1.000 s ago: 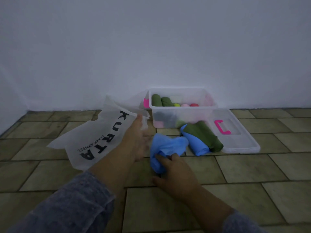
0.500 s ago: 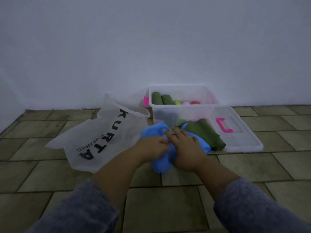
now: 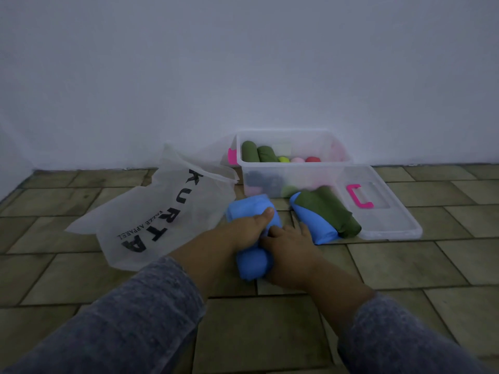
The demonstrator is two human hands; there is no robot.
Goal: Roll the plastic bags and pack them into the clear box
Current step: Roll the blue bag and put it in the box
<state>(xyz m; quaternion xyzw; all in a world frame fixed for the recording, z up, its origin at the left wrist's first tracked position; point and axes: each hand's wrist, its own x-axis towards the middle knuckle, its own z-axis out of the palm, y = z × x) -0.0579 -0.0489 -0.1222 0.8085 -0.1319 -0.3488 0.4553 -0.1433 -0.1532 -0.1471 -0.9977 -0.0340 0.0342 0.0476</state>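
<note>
Hands point(image 3: 266, 233) squeeze blue bag point(image 3: 252, 211).

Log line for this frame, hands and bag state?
left hand: gripping blue bag | right hand: pressing same bag | bag: on floor, partly rolled | clear box: open

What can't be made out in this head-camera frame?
- Middle of the blue bag: covered by the left hand and right hand, so how tightly it is rolled is unclear.
- Lower contents of the clear box: blurred behind its cloudy wall; only dark and pink shapes.
- Small print on the white bag: too small to read.
- Blue roll: partly under the green roll.
</note>
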